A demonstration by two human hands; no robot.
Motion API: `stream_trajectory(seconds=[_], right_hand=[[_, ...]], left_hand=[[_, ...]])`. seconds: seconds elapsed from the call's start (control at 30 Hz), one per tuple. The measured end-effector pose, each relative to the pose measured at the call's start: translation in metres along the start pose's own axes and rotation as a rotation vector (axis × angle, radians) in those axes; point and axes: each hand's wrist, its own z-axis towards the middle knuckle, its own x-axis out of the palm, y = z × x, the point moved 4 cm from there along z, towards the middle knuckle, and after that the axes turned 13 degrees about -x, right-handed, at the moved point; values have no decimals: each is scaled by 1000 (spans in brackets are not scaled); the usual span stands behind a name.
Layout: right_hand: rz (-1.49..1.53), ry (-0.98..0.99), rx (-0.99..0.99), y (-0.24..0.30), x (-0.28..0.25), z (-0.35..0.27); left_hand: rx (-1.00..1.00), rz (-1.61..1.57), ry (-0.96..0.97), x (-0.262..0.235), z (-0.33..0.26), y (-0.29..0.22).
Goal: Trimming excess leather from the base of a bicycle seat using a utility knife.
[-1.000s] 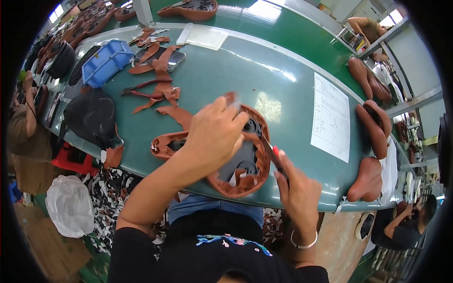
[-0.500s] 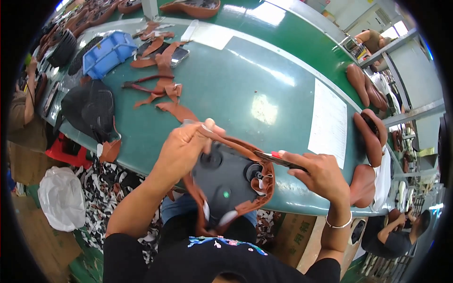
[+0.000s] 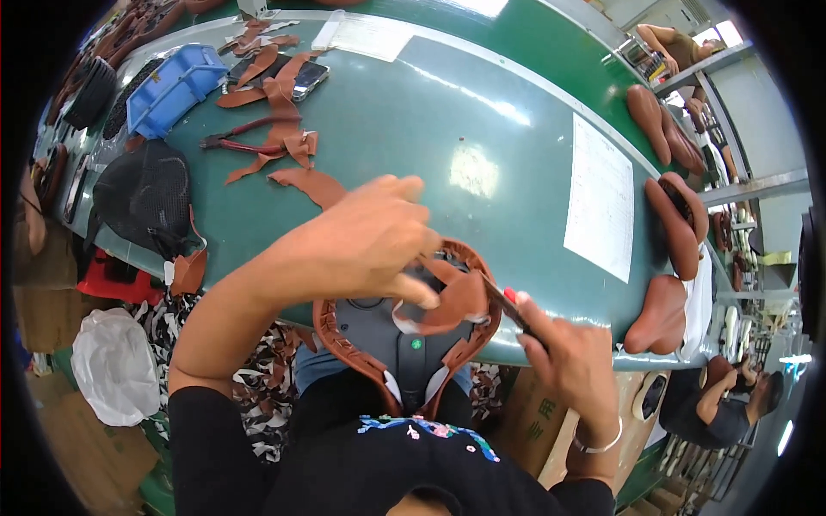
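Note:
A saddle-shaped seat (image 3: 366,331) lies underside up near my lap, its dark base framed by brown leather folded over the rim. My left hand (image 3: 370,236) is closed on a strip of brown leather (image 3: 458,303), which curls over the seat's far right part. In my right hand (image 3: 572,361) is a slim knife (image 3: 519,318) with a dark handle and a red spot. Its blade meets the leather at the seat's right edge. Red-handled pliers (image 3: 249,144) rest among brown leather scraps (image 3: 305,181) on the table, beyond my left arm.
The green table (image 3: 516,198) carries a blue bin (image 3: 176,90), a black mesh item (image 3: 142,198) and a paper sheet (image 3: 600,202). Finished brown seats (image 3: 658,314) line its right side. Scraps and a white bag (image 3: 116,365) lie low on the left. Other people work nearby.
My left hand has moved right across the seat, drawing the leather strip inward. The knife has travelled slightly along the right rim, and the seat sits more level.

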Motion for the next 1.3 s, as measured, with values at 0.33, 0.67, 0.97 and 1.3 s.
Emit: stream_trajectory(seconds=[0.33, 0.67, 0.97, 1.3], right_hand=[[436, -272, 350, 52, 52, -57], [1071, -719, 774, 6, 70, -88], [1065, -1731, 1056, -152, 105, -214], [1661, -1992, 545, -214, 108, -193]], left_hand=[[-96, -1946, -557, -11, 0, 34], [-293, -261, -137, 51, -18, 33], [-551, -992, -283, 60, 70, 67], [-44, -360, 610, 103, 91, -121]])
